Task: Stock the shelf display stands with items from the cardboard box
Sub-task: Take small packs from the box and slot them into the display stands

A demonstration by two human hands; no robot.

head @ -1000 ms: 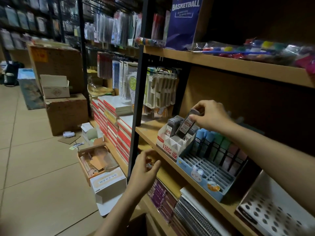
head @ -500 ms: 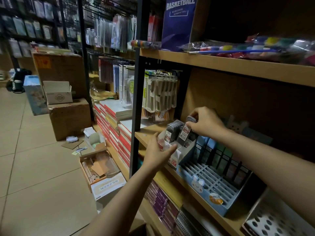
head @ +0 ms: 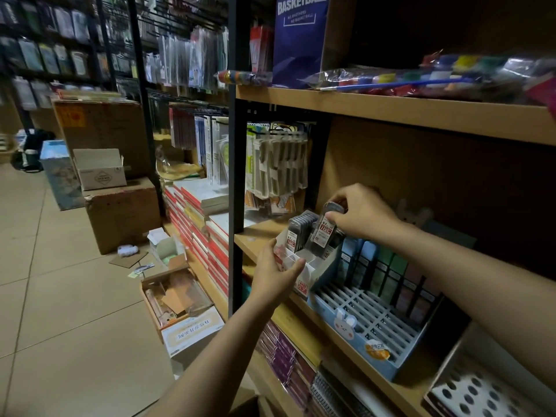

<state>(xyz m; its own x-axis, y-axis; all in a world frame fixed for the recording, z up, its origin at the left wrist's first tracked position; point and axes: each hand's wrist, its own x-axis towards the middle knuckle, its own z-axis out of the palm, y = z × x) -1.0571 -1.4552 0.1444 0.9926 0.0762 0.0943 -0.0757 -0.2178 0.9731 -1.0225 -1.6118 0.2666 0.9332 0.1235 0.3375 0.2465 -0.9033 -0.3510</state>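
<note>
At your nine o'clock an open cardboard box (head: 176, 299) sits on the floor. Your left hand (head: 275, 273) curls round the front edge of the white display stand (head: 304, 266) on the shelf (head: 304, 314). At two o'clock from it, your right hand (head: 361, 213) pinches a lead case (head: 325, 231) over the stand's back slots.

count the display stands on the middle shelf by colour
white stand with lead cases: 1
blue bunny stand with slotted grid: 1
white stand with black dots, at the frame's lower right edge: 1
total: 3
</note>
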